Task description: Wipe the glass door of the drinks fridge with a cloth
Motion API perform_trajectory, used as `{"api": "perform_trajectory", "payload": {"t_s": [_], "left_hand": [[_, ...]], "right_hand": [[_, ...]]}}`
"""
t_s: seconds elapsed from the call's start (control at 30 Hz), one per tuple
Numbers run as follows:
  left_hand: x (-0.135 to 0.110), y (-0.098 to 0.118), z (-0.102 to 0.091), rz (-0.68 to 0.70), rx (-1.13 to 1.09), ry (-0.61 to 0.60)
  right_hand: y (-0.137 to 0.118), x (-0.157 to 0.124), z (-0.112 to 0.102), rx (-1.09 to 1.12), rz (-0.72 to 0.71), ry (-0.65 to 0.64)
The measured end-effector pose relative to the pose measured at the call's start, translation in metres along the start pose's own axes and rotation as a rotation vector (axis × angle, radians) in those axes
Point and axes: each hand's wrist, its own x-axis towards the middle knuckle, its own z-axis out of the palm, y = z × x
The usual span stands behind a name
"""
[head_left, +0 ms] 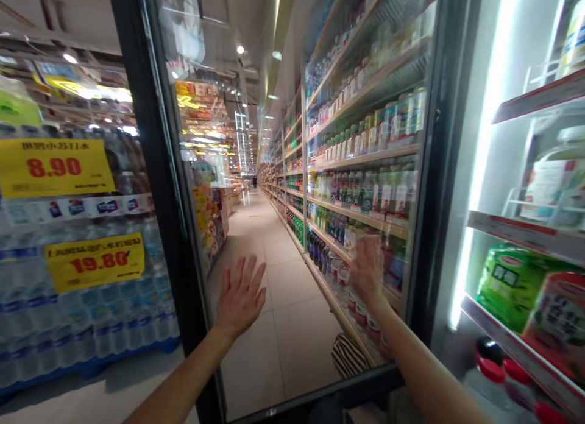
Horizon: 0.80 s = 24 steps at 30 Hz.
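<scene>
A black-framed glass door (158, 168) stands in front of me, swung out from a lit drinks cooler (484, 137). My left hand (241, 297) is raised before the glass at lower left, fingers spread and nothing in it. At the right part of the pane is my right hand (367, 268), blurred, its fingers stretched upward and no object visible in it. Whether either palm touches the glass, I cannot tell. Shelves of bottles and cans (356, 186) show in the glass behind my right hand.
To the left, stacked water bottles (91, 339) carry yellow price signs (95, 262). On the right, cooler shelves hold a green drink pack (509, 284), a red pack (560, 326) and red-capped bottles (491, 375). A long tiled aisle (260, 229) shows in the glass.
</scene>
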Motion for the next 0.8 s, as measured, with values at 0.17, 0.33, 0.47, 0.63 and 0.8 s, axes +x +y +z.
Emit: {"api": "perform_trajectory", "payload": {"t_s": [0.17, 0.33, 0.47, 0.63, 0.8], "left_hand": [[-0.002, 0.001, 0.003, -0.015, -0.002, 0.009], [-0.001, 0.001, 0.002, -0.022, -0.003, 0.006], [-0.002, 0.004, 0.002, -0.043, -0.004, 0.001], [-0.002, 0.008, 0.004, -0.097, -0.020, -0.008], [-0.001, 0.009, 0.001, -0.089, 0.005, -0.019]], "right_hand": [[0.015, -0.005, -0.001, -0.042, 0.357, 0.197], [-0.022, -0.020, -0.001, 0.133, -0.120, -0.186], [0.023, -0.014, -0.003, 0.042, 0.324, 0.039], [0.021, -0.020, -0.005, 0.030, 0.419, 0.081], [-0.024, -0.014, -0.005, 0.134, -0.087, -0.193]]}}
